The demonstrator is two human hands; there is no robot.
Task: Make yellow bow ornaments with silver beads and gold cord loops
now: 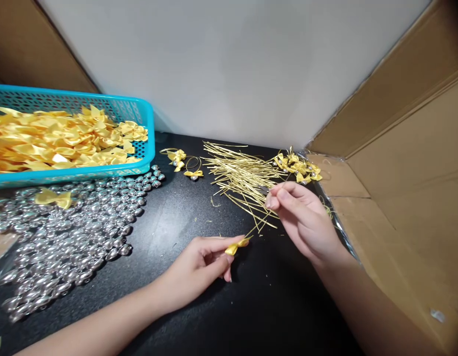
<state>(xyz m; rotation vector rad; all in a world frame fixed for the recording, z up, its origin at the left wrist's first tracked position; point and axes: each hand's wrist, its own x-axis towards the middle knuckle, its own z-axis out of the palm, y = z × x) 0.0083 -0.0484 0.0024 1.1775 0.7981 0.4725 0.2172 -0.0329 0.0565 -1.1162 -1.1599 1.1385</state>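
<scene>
Between thumb and fingers, my left hand (pixel 202 264) pinches a yellow ribbon bow (pixel 236 245) low over the black table. A thin gold twist tie (pixel 259 225) runs from the bow up toward my right hand (pixel 306 217), whose thumb and fingertips are pinched together around its upper end. Beyond my right hand lies a loose pile of gold twist ties (pixel 239 170). Bows with silver beads and gold ties on them are heaped (pixel 299 168) at the pile's right. Two more beaded bows, one of them nearer (pixel 193 175), lie to its left.
A turquoise basket (pixel 149 133) full of yellow bows stands at the back left. Many silver beads (pixel 91 232) spread before it, with a loose yellow bow (pixel 54 198) on top. A pale wall (pixel 214 64) and cardboard (pixel 410 163) border the black table (pixel 169 217).
</scene>
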